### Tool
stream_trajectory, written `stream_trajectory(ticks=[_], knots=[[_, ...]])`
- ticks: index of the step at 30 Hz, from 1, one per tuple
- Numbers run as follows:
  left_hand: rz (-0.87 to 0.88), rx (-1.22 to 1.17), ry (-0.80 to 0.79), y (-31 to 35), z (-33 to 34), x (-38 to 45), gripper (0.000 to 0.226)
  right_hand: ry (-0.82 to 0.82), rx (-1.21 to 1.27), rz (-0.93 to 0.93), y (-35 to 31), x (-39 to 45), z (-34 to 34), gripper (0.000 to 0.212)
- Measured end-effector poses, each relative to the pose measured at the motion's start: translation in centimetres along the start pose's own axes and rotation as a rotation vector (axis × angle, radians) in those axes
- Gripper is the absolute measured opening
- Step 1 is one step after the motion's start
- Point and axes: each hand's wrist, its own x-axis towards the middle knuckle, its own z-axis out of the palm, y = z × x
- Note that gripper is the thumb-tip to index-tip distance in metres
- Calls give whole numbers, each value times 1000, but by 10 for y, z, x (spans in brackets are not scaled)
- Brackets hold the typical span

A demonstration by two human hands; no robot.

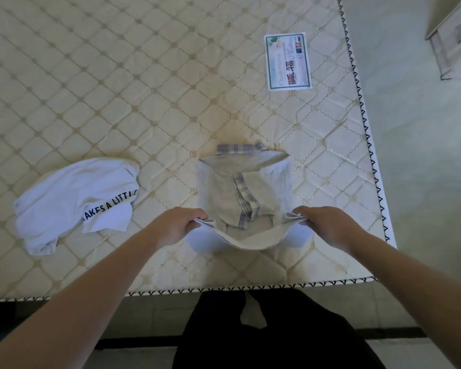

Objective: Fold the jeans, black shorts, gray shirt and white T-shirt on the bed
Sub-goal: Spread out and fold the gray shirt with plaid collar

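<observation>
Two garments on the quilted mattress (117,75). White T-shirt (72,201), crumpled at left, black print reads "AKES A LITTLE". Rectangular label (288,62) at the far right of the mattress: Chinese characters and script, too blurred to read. Gray shirt (232,187) at centre, plaid collar at the far end, long axis running away from the person, plaid placket on top. Left hand (180,225) and right hand (321,225) each pinch a near corner of the shirt's hem with curled fingers; hem raised off the mattress, sagging between them.
</observation>
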Motion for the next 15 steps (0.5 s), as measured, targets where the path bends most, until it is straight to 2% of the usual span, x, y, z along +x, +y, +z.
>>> stream_trajectory(ticks=[3, 9, 15], knots=[[-10, -12, 24, -11, -14, 39, 23, 22, 27, 6, 17, 34, -4, 17], [37, -74, 83, -62, -21, 117, 19, 13, 81, 46, 49, 117, 16, 17], [-65, -30, 199, -119, -17, 189, 21, 58, 97, 189, 93, 207, 25, 21]])
